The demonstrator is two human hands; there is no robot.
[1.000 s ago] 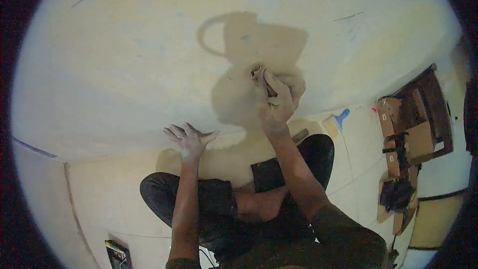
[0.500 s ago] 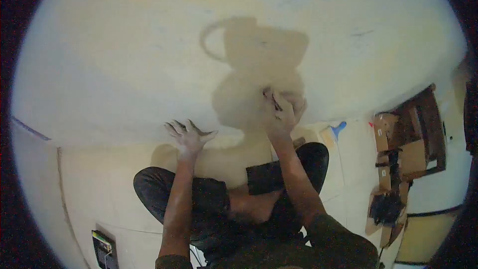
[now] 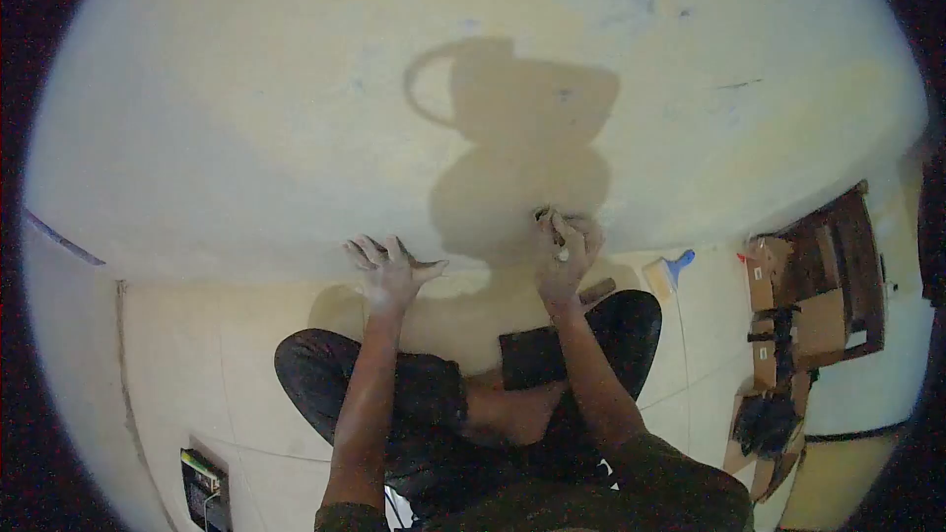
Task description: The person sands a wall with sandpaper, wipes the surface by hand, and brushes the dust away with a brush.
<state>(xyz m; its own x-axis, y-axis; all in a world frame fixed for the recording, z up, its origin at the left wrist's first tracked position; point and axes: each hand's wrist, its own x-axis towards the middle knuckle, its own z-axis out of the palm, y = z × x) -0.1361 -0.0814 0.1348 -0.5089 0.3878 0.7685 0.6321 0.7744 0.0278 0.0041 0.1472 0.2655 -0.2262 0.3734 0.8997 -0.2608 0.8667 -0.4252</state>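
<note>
My left hand (image 3: 388, 278) has its fingers spread at the foot of the pale, patchy wall (image 3: 276, 128), holding nothing. To its right, my right hand (image 3: 569, 254) is at the wall with fingers bent together. A small dark spot shows at its fingertips, but what they pinch is too small to name. The shadow of my head and arms falls on the wall around that hand. A brown block-like piece (image 3: 597, 292) lies on the floor between my right hand and my right knee.
A wide brush with a blue handle (image 3: 680, 261) lies on the tiled floor (image 3: 236, 355) right of my knee. Cardboard boxes (image 3: 767, 271) and a brown wooden frame (image 3: 849, 271) stand at the right. A black tray-like item (image 3: 205, 488) sits lower left.
My right hand has moved down the wall, closer to the floor. My left hand keeps its spread pose at the wall's foot. The whole view has shifted slightly.
</note>
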